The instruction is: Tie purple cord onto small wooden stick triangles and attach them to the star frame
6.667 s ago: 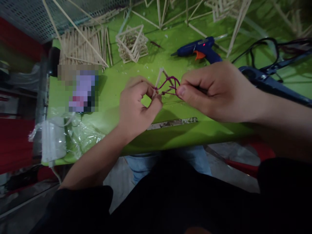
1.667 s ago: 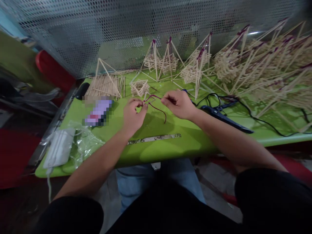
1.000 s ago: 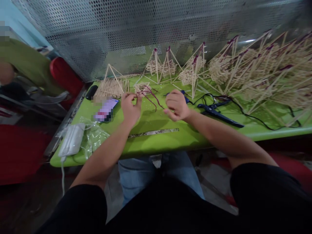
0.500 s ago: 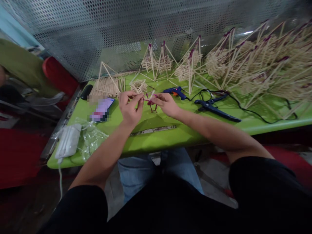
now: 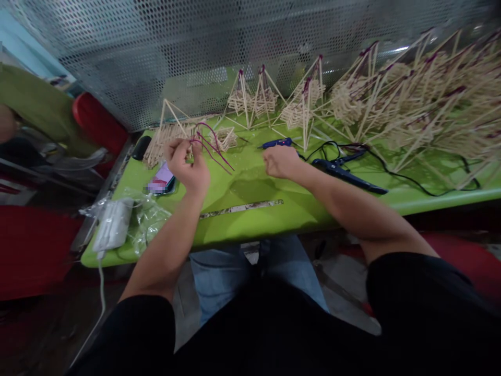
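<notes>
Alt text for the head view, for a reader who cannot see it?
The left hand pinches a bunch of purple cords above a green table, while the right hand is curled just in front of a blue glue gun. Stick pyramids line the back.

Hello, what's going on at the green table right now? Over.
Left hand pinches purple strings, raised over table. Right hand beside blue glue gun, grip unclear. Cutters lie further right.
</notes>
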Tool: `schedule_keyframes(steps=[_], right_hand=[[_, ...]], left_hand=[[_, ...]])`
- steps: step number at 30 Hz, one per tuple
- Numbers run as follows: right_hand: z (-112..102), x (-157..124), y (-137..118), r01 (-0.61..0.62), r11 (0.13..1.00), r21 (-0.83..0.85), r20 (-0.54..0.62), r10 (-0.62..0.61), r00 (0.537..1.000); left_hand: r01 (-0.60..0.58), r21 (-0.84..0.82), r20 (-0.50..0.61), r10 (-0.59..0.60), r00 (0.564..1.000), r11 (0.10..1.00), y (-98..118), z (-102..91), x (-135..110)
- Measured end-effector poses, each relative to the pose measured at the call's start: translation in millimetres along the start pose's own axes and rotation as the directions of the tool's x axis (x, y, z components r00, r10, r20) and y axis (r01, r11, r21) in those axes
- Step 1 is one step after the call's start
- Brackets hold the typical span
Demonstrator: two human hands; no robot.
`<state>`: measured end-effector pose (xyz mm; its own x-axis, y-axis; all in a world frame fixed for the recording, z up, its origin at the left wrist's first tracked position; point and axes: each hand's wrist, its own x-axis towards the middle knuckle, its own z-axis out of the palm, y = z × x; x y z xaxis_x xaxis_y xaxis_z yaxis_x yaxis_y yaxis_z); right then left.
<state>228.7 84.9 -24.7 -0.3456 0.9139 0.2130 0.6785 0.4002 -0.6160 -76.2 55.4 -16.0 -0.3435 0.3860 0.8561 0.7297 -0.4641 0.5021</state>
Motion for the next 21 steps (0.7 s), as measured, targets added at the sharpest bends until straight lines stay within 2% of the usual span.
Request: schedule_keyframes(steps=[4, 7, 8, 10, 11, 12, 15, 21], right_hand=[[-13.1, 4.1, -3.5, 0.055, 0.988, 0.141, -0.056, -0.047, 0.997], [-5.3, -0.4, -22.8, 0.146, 0.925, 0.351, 0.007, -0.159, 0.987], [0.4, -3.6, -30.7, 0.165, 0.874, 0.457, 0.045, -0.208, 0.977], [13.0, -11.1, -45.4, 0.102, 0.661, 0.744, 0.141, -0.304, 0.942], [18.9, -14.9, -51.3, 0.046, 0.583, 0.811, 0.175, -0.318, 0.932], [24.0, -18.3, -55.8, -0.005, 0.54, 0.842, 0.207, -0.315, 0.926], [32.6, -24.2, -60.6, -0.055, 0.583, 0.811, 0.242, -0.248, 0.938], [32.3, -22.9, -56.7, -0.002, 0.694, 0.72, 0.174, -0.178, 0.969]], left_hand=[[-0.015, 0.011, 0.02, 0.015, 1.0, 1.0, 6.2, -1.3, -0.4], [-0.092, -0.033, 0.093, 0.095, 0.991, 0.995, 16.6, -2.3, -8.3], [-0.122, -0.052, 0.121, 0.128, 0.984, 0.991, 20.0, -2.7, -11.8], [-0.181, -0.106, 0.167, 0.197, 0.966, 0.978, 25.3, -3.4, -18.6], [-0.2, -0.135, 0.189, 0.224, 0.956, 0.97, 27.0, -3.6, -21.4], [-0.211, -0.156, 0.21, 0.241, 0.948, 0.965, 28.0, -3.6, -23.5], [-0.179, -0.126, 0.275, 0.208, 0.939, 0.976, 28.4, -2.1, -26.1], [-0.112, -0.017, 0.34, 0.111, 0.934, 0.994, 24.6, 6.0, -25.0]])
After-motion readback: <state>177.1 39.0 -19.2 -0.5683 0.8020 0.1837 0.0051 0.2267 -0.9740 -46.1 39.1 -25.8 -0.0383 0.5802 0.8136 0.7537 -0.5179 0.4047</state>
